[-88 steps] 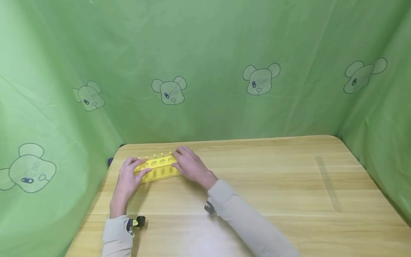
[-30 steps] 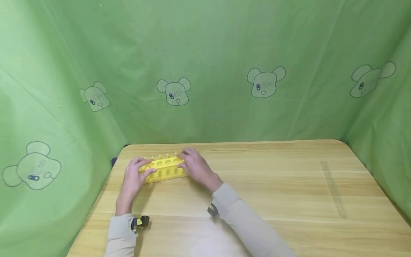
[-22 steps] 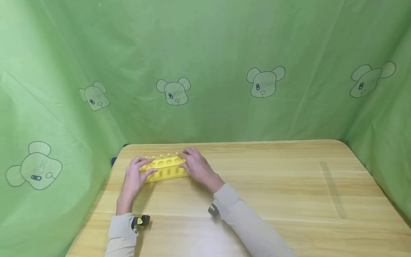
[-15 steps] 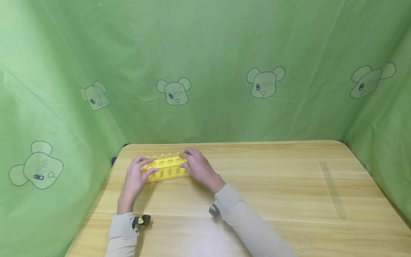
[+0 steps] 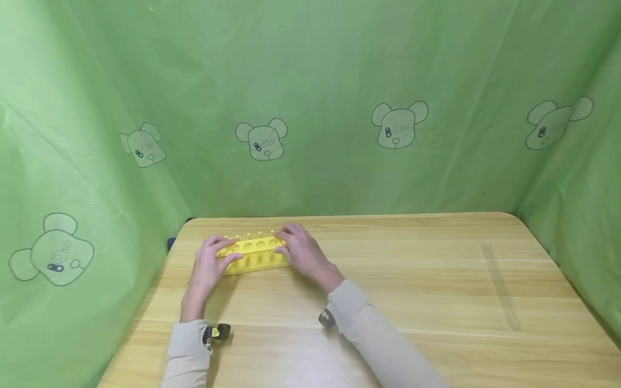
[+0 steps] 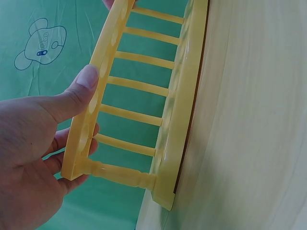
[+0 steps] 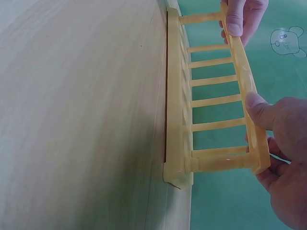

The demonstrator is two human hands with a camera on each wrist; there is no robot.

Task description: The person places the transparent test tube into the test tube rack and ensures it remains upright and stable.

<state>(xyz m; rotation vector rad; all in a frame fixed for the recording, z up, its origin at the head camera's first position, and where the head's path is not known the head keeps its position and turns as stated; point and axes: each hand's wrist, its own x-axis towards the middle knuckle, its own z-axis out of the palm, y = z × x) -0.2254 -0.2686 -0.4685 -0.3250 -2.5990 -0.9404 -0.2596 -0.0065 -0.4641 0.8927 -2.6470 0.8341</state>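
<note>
Green cloth printed with bear faces hangs behind and on both sides of a pale wooden table. On the table, near its far left corner, stands a yellow test-tube rack, its base flat on the wood and its top plate with the row of round holes facing up. Its long axis runs roughly along the table's far edge, left to right, with the right end turned slightly away from the person.

Each hand takes one end of the rack. The left hand grips the left end: in the left wrist view its thumb lies pressed on the near edge of the top plate, while the other fingers curl in under that plate by the end post. The right hand grips the right end in the same way: in the right wrist view its thumb lies on the near edge of the top plate and the fingers curl around the end from behind. So the rack sits between the two hands, pinched at its top plate only; the base plate is untouched by either hand.

Well apart from all this, near the table's right edge, a clear ruler lies flat, its length running from the far side toward the near side.
</note>
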